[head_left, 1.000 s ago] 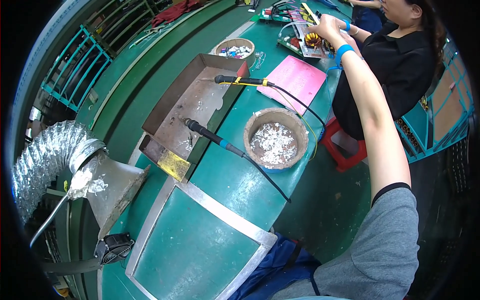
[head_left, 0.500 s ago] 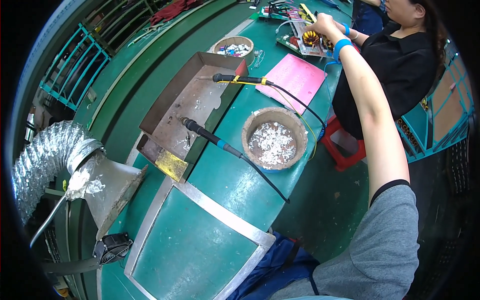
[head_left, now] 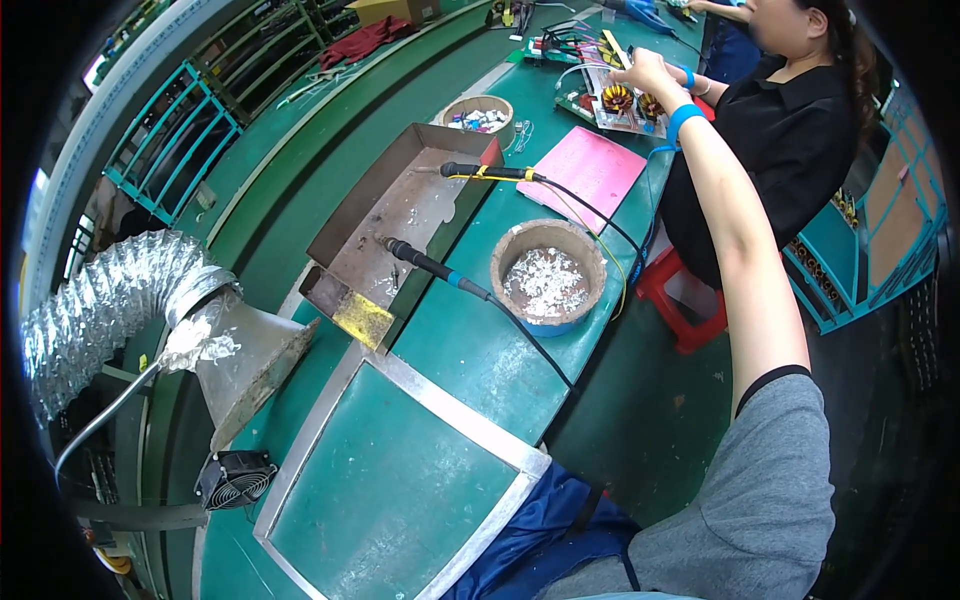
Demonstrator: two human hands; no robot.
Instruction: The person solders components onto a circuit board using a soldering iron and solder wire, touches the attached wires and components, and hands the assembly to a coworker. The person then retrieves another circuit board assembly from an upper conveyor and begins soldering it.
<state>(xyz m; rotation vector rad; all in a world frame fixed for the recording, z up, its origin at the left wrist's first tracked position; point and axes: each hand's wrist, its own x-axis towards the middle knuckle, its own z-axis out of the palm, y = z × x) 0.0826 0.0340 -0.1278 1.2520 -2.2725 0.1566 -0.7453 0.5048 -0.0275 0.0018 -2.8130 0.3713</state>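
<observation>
My right hand [head_left: 648, 73], with a blue wristband [head_left: 684, 115], reaches far out over the bench's right side. Its fingers are closed at a circuit board [head_left: 630, 122] that carries copper-wound ring coils [head_left: 617, 98]. What they grip is hidden by the hand. A pale yellow strip [head_left: 612, 44] stands beside the fingers. Close by is the hand of a person in black [head_left: 704, 82], also banded in blue; its fingers are hidden behind mine. My left hand is out of view.
On the green bench lie a pink pad [head_left: 585, 175], a metal tray [head_left: 375, 215] with two soldering irons [head_left: 435, 268] resting on it, a round bowl of white flakes [head_left: 548, 275] and a tub of small parts [head_left: 480, 115]. A fume duct [head_left: 130, 310] and fan [head_left: 235, 480] stand left. A red stool [head_left: 675, 300] is right.
The view has shifted slightly. My right hand stays at the circuit board, and a second coil now shows beside the first. The soldering irons remain on the tray.
</observation>
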